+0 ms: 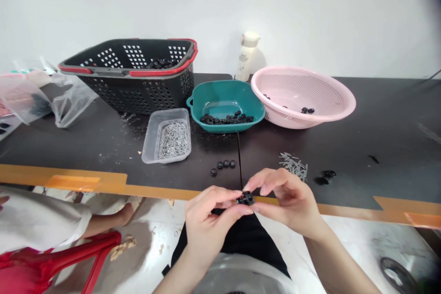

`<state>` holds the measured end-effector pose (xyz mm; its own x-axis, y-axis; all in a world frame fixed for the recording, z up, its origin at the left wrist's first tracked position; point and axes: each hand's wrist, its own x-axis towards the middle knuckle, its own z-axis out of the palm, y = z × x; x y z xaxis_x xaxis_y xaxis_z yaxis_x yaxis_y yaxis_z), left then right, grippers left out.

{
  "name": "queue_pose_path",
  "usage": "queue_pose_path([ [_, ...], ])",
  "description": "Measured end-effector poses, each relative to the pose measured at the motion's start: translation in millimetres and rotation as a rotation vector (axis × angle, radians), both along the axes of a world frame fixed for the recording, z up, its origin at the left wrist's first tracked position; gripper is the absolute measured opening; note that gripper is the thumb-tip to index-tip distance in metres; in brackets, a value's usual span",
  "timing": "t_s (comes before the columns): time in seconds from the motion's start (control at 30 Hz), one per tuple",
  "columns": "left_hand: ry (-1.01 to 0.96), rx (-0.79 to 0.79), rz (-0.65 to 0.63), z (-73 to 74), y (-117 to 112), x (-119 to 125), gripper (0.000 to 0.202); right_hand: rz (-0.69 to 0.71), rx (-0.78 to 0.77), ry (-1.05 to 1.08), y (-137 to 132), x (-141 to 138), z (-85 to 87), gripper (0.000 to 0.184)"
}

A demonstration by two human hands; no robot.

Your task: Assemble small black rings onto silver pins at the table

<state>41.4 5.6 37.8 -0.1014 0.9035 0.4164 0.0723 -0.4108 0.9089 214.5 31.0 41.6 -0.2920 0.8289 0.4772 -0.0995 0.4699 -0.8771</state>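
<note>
Just over the table's near edge, a small black plastic part (246, 198) is pinched between both hands. My left hand (212, 213) grips its left side with thumb and fingers. On the other side my right hand (289, 200) has its thumb and fingertips closed on the same part. Fingertips cover some of it, so its full shape is hidden. Several black round wheels (226, 164) lie on the table beyond my left hand. A pile of thin grey metal pins (294, 165) lies beyond my right hand, with a few black pieces (330, 173) to its right.
A clear tub (148, 147) of metal pins, a teal basin (220, 87) of black parts and a pink colander (347, 101) stand behind. A black basket (138, 92), a white bottle (245, 59) and plastic bags (72, 101) are farther back. Another person's arm (106, 221) is at left.
</note>
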Motion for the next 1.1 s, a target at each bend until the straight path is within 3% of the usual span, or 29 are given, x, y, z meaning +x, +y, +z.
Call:
queue_pose_path([
  [0.33,-0.021,0.035,-0.017,0.3,2,-3,0.022,-0.051,0.116,-0.054,-5,-2,-0.3,0.039],
  [0.53,-0.157,-0.023,-0.031,-0.5,-2,1,0.036,-0.065,0.071,-0.061,-13,-7,-1.6,0.048],
  [0.67,-0.162,-0.043,-0.031,0.1,-3,1,0.037,-0.007,-0.074,0.019,-19,-17,-5.3,0.045],
  [0.9,-0.231,-0.127,-0.046,2.0,-3,5,0.045,0.185,-0.482,0.352,-29,-26,-11.9,0.025],
  [1.1,-0.208,-0.030,0.043,-3.8,2,6,0.057,0.238,-0.712,0.458,-26,-33,-7.8,0.019],
])
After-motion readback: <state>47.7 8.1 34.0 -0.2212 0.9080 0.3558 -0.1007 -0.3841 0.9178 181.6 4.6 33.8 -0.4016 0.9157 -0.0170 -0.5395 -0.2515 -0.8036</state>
